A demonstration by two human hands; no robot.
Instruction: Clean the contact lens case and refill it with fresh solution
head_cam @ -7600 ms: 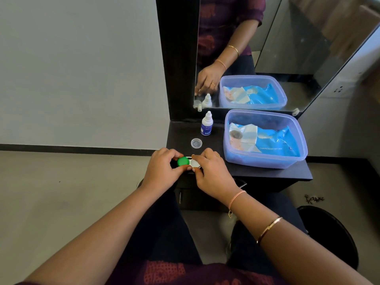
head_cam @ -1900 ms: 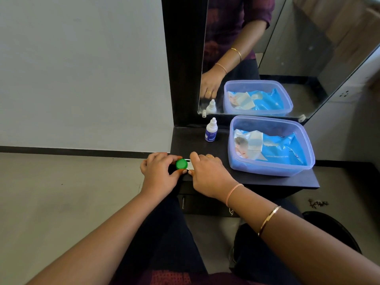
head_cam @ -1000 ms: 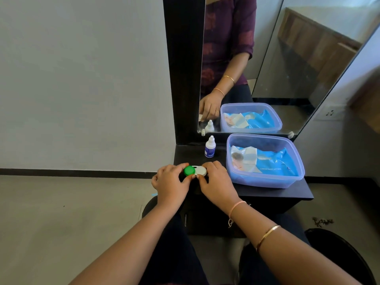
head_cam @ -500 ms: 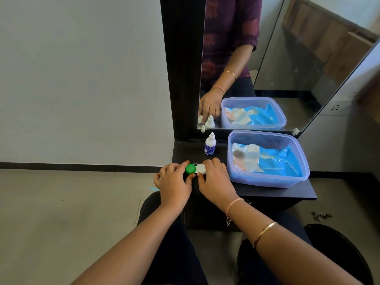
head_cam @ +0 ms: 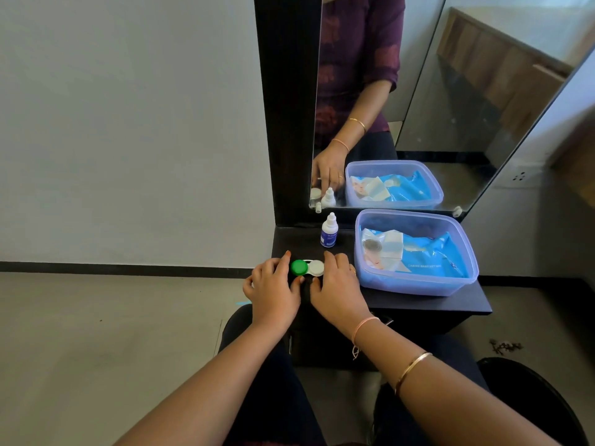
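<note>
Head view: the small plastic contact lens case [head_cam: 307,268], one cap green, one white, lies at the near left corner of the dark table [head_cam: 418,304]. The left hand [head_cam: 273,291] pinches its green end and the right hand [head_cam: 338,284] its white end, probably steadying it while the caps tighten.

Blue tub [head_cam: 415,283] on dark shelf [head_cam: 434,303], 3 o'clock, wipes pack [head_cam: 431,257] inside. Mirror [head_cam: 483,107] at 12 o'clock. Socket [head_cam: 518,177], 2 o'clock.
</note>
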